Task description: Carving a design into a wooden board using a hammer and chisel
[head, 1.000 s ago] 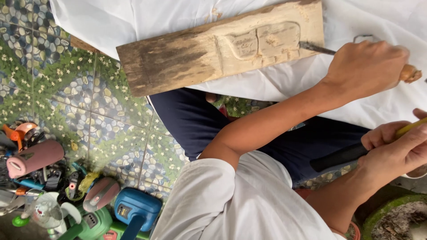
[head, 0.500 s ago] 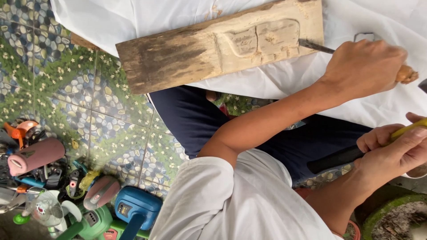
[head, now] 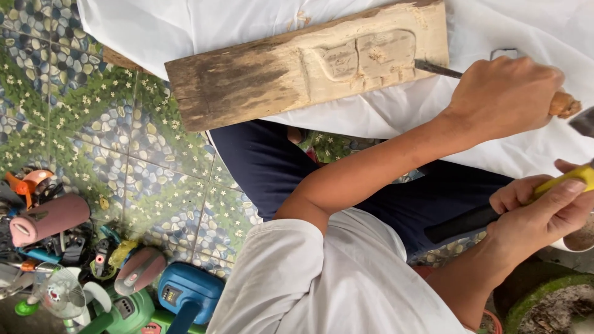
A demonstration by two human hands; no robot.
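Pebble-patterned floor tiles (head: 93, 124) lie under a seated person with a white cloth (head: 260, 25) over the lap. Left-hand fingers (head: 526, 71) are clenched round a chisel (head: 437, 68), its wooden butt sticking out past the left hand (head: 504, 93) and its blade tip touching the pale end of the wooden plank (head: 297, 74). Below the plank's pale end, the right hand (head: 538, 213) grasps a hammer (head: 572, 176) by its yellow-and-black handle, held well apart from the chisel butt.

The plank rests on the cloth. Its pale end already carries an outlined, partly sunk relief shape (head: 365, 55) with fresh chips around it. The surfaces inside look rough, and the dark weathered end is uncut, so the carving seems early to midway. Down from the plank's dark end, power tools (head: 185, 294) and clutter sit on the tiles.
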